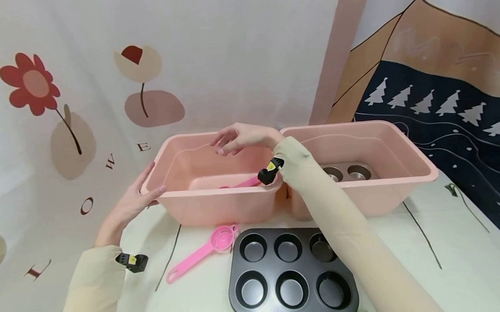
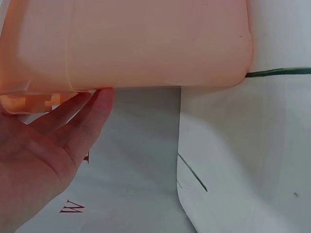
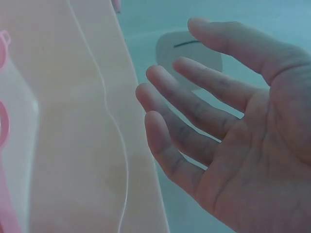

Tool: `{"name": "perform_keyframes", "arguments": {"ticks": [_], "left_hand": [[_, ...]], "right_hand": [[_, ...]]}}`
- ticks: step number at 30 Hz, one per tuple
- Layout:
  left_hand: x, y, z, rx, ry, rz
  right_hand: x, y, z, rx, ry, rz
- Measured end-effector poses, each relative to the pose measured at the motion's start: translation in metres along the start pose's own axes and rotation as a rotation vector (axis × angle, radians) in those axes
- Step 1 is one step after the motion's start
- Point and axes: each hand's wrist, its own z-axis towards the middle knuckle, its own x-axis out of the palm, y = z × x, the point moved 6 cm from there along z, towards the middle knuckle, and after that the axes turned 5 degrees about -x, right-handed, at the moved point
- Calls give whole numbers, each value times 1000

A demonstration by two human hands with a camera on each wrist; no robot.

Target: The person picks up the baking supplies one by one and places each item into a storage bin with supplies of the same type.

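The fingers of the right hand (image 1: 245, 137) are held apart and loosely bent, with nothing grasped, over the back part of the left bin (image 1: 218, 208). By the left hand (image 1: 129, 204) that bin is touched at its outer end: the fingers are laid nearly straight against the outside, and the thumb is set at the near corner of the rim. Inside the bin, a pink tool (image 1: 247, 182) is seen below the right fingers, nearer the person and a little to the right. Its long axis is turned mostly left to right, and the right hand is placed closer to it than the left. It looks slim and bright pink; its right end is hidden by the wrist camera (image 1: 271, 171), so its full shape cannot be told. Outside, a pink scoop (image 1: 195, 258) is laid slantwise just beside the dark pan (image 1: 270, 262), which is partly covered by the right sleeve (image 1: 339, 217). In the right bin (image 1: 371, 202), a cupped tin (image 1: 359, 172) is partly hidden.
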Motion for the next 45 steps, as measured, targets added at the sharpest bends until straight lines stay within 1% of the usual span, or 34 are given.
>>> {"name": "perform_keyframes", "arguments": {"ticks": [4,11,19,29,37,45], "left_hand": [[3,-1,1,2,-4,-5],[6,0,0,13,-1,-42],[5,1,-1,12,3,-38],[1,0,-1,9,3,-6],[1,1,-2,11,1,12],[1,-3,-2,7,11,-4]], "right_hand": [[5,8,-9,-36,18,-25],[24,26,-26,-141,61,-38],[42,36,-41,-223,75,-32],[59,45,-55,-269,84,-89],[74,50,-59,-308,124,-47],[87,46,-64,-289,152,-51]]}}
